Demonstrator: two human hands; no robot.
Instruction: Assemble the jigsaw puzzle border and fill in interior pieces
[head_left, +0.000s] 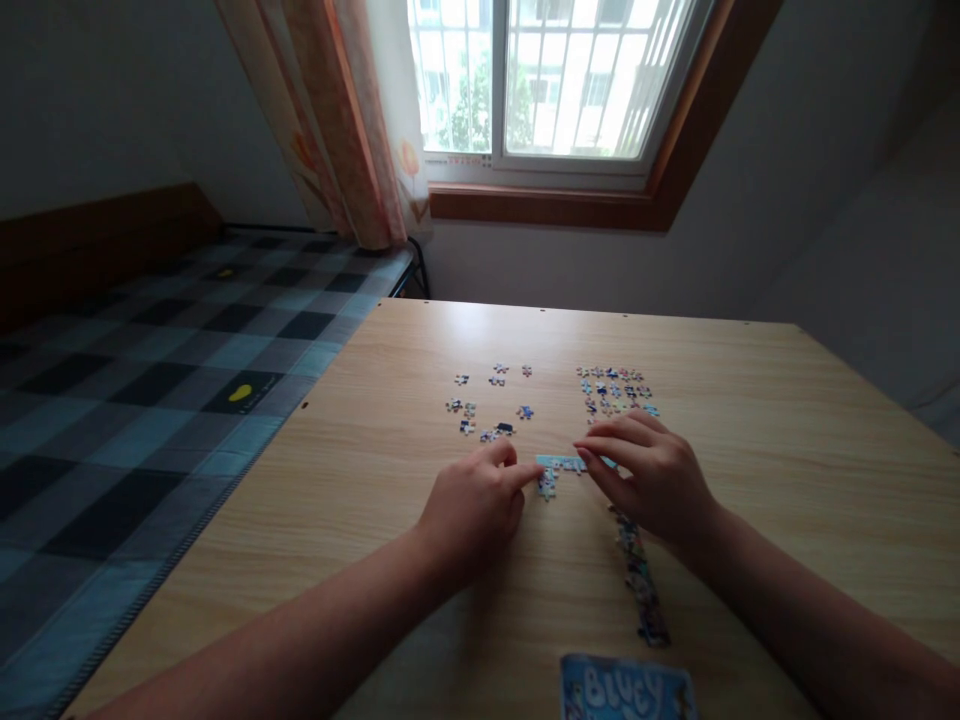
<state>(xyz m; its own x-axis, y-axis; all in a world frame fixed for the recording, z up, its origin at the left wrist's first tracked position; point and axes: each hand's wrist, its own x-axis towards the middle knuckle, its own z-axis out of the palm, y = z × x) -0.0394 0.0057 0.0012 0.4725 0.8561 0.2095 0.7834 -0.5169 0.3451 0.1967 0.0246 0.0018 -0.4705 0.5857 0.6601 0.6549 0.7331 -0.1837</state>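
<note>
My left hand (480, 500) rests at the table's middle, its index finger stretched out onto the corner of a joined puzzle section (547, 485). The other fingers are curled loosely, gripping nothing I can see. From that corner, a light-blue puzzle strip (566, 464) runs rightward to beneath my right hand (652, 475). The right thumb and fingertips come together just over this strip; whatever is between them, if anything, is too small to make out. Below the right hand, a long strip of joined puzzle pieces (639, 580) reaches toward me, its upper end partly hidden.
Several loose puzzle pieces (466, 408) lie scattered beyond my left hand. Rows of more pieces (613, 388) sit beyond my right. A blue "Bluey" box or card (626, 688) is at the near edge. Left of the wooden table (360, 600) stands a checked bed (187, 400).
</note>
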